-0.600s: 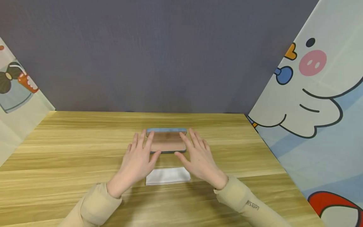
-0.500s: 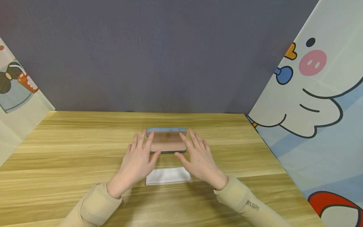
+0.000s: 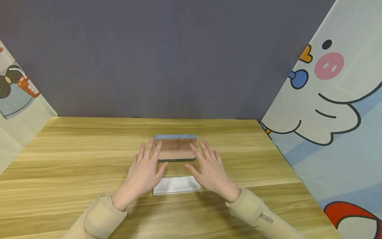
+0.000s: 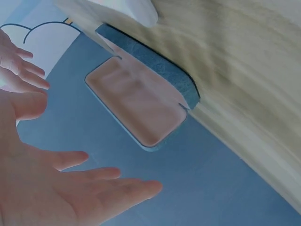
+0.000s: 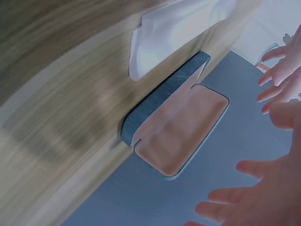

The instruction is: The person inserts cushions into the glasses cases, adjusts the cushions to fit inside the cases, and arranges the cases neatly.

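**Fingers Spread, Gripping Nothing**

Nearest, two cream fabric sleeves (image 3: 104, 215) reach in. Just beyond, between the forearms, lies a flat, folded white cloth (image 3: 176, 185); if the right hand (image 3: 212, 172) dipped, I'd expect it to drag that cloth askew, since its palm seems to overhang the right end. Farther on, mid-table, sits an oblong, round-cornered blue case (image 3: 176, 151) with a tan-pink lining, its lid (image 3: 175, 136) raised along the far edge. A careless knock from the fingertips could, I think, drop that lid or shove the case across the pale wooden table (image 3: 80, 152).

As for pose, the left hand (image 3: 142, 172) slants in from the left and the right one mirrors it, backs up, fingers straight and apart, pointing far, thumbs turned inward. Seen from above, fingertips overlap the case's two ends; from the wrists, gaps show.
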`<state>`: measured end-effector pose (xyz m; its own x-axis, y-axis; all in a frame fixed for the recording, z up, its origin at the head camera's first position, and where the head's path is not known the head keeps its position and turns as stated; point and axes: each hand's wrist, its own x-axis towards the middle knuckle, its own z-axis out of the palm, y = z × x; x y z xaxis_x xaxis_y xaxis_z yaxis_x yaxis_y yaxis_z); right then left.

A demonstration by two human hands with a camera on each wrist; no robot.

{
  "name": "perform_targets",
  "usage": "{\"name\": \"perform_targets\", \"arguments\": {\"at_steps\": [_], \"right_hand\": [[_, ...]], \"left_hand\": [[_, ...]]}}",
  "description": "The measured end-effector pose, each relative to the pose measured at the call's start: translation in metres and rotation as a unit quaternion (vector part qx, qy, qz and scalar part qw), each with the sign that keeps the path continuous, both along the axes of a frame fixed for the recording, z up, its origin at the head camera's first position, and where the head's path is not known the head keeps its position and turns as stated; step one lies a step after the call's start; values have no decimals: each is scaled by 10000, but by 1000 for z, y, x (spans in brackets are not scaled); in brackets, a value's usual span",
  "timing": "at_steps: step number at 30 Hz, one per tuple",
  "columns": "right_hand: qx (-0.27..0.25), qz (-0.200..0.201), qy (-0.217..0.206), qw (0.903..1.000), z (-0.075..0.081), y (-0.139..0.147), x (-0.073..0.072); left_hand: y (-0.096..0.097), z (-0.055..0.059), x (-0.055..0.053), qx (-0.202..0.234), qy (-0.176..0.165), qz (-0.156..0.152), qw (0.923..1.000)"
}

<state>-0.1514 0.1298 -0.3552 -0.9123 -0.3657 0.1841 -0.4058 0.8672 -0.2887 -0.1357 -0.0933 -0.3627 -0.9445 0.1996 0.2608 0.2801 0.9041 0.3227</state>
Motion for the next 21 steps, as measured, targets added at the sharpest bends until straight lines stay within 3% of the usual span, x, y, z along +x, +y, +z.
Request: {"name": "perform_targets", "arguments": {"at_steps": [21], "right_hand": [[59, 38, -279, 9996, -13, 5, 3]], "left_hand": [[-3, -12, 2, -45, 21, 1, 10000]]}}
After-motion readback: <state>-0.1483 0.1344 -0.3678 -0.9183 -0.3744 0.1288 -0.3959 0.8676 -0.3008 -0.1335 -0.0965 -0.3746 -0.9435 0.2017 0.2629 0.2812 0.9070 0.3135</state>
